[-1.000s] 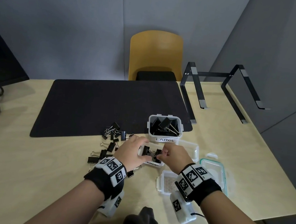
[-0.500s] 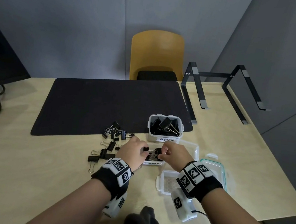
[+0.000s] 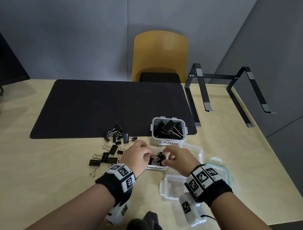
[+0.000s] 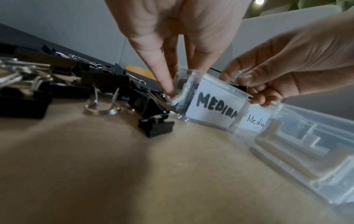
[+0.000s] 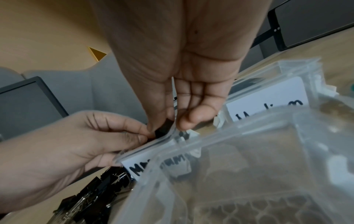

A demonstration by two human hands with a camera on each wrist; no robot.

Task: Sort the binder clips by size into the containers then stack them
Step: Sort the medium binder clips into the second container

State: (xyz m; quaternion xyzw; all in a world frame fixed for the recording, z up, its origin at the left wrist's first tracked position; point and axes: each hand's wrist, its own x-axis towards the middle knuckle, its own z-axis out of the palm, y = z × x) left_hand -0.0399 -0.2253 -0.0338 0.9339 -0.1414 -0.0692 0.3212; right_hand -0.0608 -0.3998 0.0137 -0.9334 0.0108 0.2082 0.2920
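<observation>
A small clear container labelled MEDIUM (image 3: pixel 155 168) (image 4: pixel 214 106) sits on the wooden table with black clips inside. Just above it both hands meet on one black binder clip (image 3: pixel 159 157) (image 5: pixel 162 131). My left hand (image 3: pixel 148 155) (image 5: pixel 145 134) pinches its wire handles. My right hand (image 3: pixel 165 158) (image 5: pixel 172 121) pinches its black body between thumb and fingers. The LARGE container (image 3: pixel 153 129) stands behind, filled with big clips. Several loose clips (image 3: pixel 113 148) (image 4: pixel 155 127) lie to the left of the left hand.
An empty clear container (image 3: pixel 163 189) (image 5: pixel 249 166) stands under my right wrist. A teal-rimmed lid (image 3: pixel 225 173) and another clear tub (image 3: pixel 197 151) lie to the right. A black mat (image 3: pixel 110 106), a laptop stand (image 3: pixel 225 77) and a yellow chair (image 3: pixel 158 55) are beyond.
Both hands stay over the MEDIUM container and have shifted only slightly, with the fingers closing in on the clip between them.
</observation>
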